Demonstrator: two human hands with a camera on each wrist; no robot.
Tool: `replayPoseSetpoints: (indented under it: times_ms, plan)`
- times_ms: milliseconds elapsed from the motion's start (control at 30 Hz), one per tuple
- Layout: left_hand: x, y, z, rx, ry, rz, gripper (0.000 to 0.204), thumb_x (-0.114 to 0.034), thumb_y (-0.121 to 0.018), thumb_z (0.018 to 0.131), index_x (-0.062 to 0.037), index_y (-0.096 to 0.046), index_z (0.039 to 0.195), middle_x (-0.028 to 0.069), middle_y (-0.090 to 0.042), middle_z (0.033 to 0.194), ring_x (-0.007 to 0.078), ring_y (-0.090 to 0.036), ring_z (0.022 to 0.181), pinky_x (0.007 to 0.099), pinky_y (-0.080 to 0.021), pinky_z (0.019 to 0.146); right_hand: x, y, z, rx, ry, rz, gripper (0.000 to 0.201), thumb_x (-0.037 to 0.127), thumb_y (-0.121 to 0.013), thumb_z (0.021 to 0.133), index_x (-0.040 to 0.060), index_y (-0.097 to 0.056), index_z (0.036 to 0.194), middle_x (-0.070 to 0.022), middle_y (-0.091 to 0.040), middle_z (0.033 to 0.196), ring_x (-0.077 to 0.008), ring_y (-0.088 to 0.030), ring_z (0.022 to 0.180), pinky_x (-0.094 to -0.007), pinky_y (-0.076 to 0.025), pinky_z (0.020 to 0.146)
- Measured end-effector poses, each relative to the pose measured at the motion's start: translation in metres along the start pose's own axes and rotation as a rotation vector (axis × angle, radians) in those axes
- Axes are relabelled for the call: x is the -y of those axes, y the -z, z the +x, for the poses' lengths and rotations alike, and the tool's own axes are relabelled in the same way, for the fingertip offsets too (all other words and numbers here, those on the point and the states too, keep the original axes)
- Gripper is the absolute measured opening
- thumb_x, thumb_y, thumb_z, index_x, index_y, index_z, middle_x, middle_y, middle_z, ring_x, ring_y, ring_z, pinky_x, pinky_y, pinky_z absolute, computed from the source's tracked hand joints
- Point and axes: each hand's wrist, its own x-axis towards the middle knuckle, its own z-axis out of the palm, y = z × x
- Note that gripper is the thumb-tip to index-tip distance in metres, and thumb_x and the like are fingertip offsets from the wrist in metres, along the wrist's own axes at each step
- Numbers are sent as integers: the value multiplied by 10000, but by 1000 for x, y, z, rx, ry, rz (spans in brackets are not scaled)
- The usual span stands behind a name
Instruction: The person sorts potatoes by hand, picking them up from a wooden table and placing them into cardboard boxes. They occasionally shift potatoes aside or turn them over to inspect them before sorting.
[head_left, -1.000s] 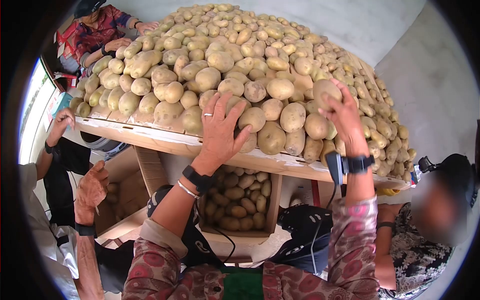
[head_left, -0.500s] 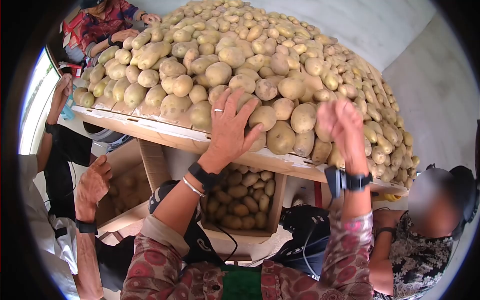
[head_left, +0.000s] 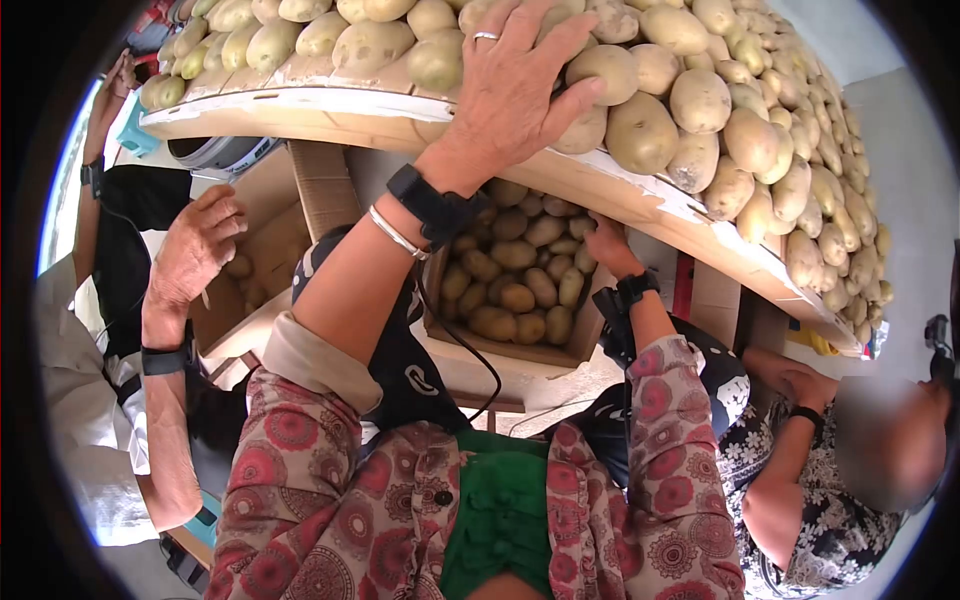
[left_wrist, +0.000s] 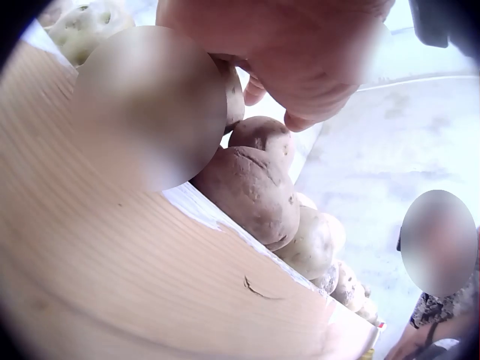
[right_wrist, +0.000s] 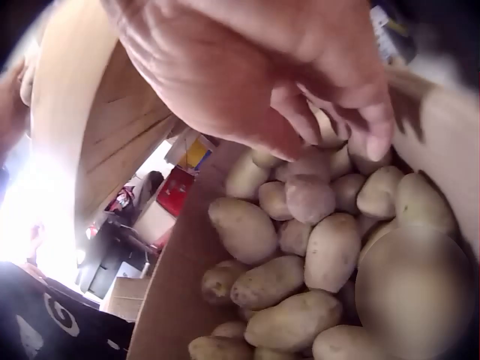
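Observation:
My left hand (head_left: pixel 510 95) rests with fingers spread on potatoes at the front edge of the heaped table; a large potato (head_left: pixel 603 75) lies beside its thumb. In the left wrist view the hand (left_wrist: pixel 277 52) arches over the row, near a brown potato (left_wrist: pixel 251 199). Below the table, my right hand (head_left: pixel 610 245) reaches into a cardboard box (head_left: pixel 500 352) of potatoes. The right wrist view shows that hand (right_wrist: pixel 262 67) with loosely bent, parted fingers over the box's potatoes (right_wrist: pixel 334 251), its fingertips right at the upper ones.
The wooden table edge (head_left: pixel 300 115) runs above the box. A second cardboard box (head_left: pixel 325 185) with potatoes stands to the left. Another person's hand (head_left: pixel 200 245) is near it. A person (head_left: pixel 790 470) sits at the right. A cable (head_left: pixel 490 370) hangs by the nearer box.
The head view has tilted downward. My right hand, holding a potato over the heap one second ago, has come down into the box. The left hand stays on the potatoes at the edge.

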Motion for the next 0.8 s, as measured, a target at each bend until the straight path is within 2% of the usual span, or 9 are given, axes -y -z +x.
replayPoseSetpoints:
  times_ms: [67, 133, 200, 300, 433, 533, 600, 667, 800]
  plan:
    - [5, -7, -3, -97, -26, -5, 554, -340, -502, 922, 18, -390, 1330, 290, -342, 1351, 467, -338, 1227, 513, -274, 1024, -9, -14, 2, -46, 22, -97, 478, 148, -564, 808, -14, -501, 1253, -224, -595, 1154, -349, -563, 1099, -402, -442, 941]
    - [17, -10, 0, -197, -67, 8, 550, -336, -508, 917, 20, -396, 1321, 289, -350, 1342, 462, -350, 1217, 510, -286, 1016, 1, -19, 15, 239, -258, 236, 483, 119, -555, 798, -14, -496, 1259, -225, -570, 1193, -352, -537, 1132, -413, -414, 972]
    - [27, -10, 6, -348, -96, 78, 538, -325, -498, 923, 21, -394, 1323, 292, -347, 1342, 461, -354, 1214, 511, -283, 1017, 11, -24, 22, 383, -199, 241, 524, 142, -595, 785, -7, -481, 1274, -229, -546, 1228, -358, -512, 1160, -415, -394, 996]
    - [30, -12, 2, -361, -30, 68, 526, -315, -488, 929, 25, -395, 1320, 298, -344, 1341, 463, -348, 1218, 510, -273, 1023, 29, -48, 5, 231, -226, -105, 581, 217, -667, 736, -38, -482, 1224, -249, -533, 1215, -375, -494, 1165, -414, -407, 988]
    - [23, -14, -8, -287, 23, 52, 519, -309, -477, 935, 24, -394, 1325, 305, -342, 1337, 470, -341, 1221, 510, -261, 1031, 29, -50, 18, 379, -421, 129, 658, 242, -674, 719, -40, -428, 1260, -264, -435, 1313, -390, -416, 1230, -412, -375, 1015]
    - [13, -9, -3, -181, 130, -5, 502, -290, -546, 895, 6, -443, 1288, 296, -356, 1323, 478, -337, 1222, 518, -270, 1030, 18, -90, 13, -95, -321, 389, 836, 277, -705, 693, -44, -316, 1360, -279, -345, 1385, -392, -306, 1314, -388, -260, 1096]
    - [20, -15, -2, -229, 161, -27, 459, -321, -575, 862, -105, -511, 1262, 211, -363, 1364, 452, -320, 1239, 526, -253, 1017, 30, -87, 16, -50, -441, 197, 795, 376, -696, 714, 10, -378, 1343, -255, -372, 1392, -414, -390, 1260, -450, -359, 1037]
    - [17, -10, 0, -213, 145, -9, 468, -318, -553, 876, -87, -490, 1278, 214, -349, 1377, 456, -308, 1249, 529, -236, 1024, 37, -60, 20, 86, -513, 218, 759, 388, -690, 715, 69, -409, 1343, -221, -465, 1331, -398, -465, 1196, -426, -387, 1017]
    - [14, -5, 0, -127, 173, 38, 477, -324, -512, 902, -56, -470, 1294, 218, -328, 1397, 454, -277, 1277, 528, -203, 1040, 5, -73, 28, -4, -356, -5, 757, 412, -694, 705, 73, -434, 1329, -200, -493, 1306, -349, -517, 1138, -403, -413, 970]
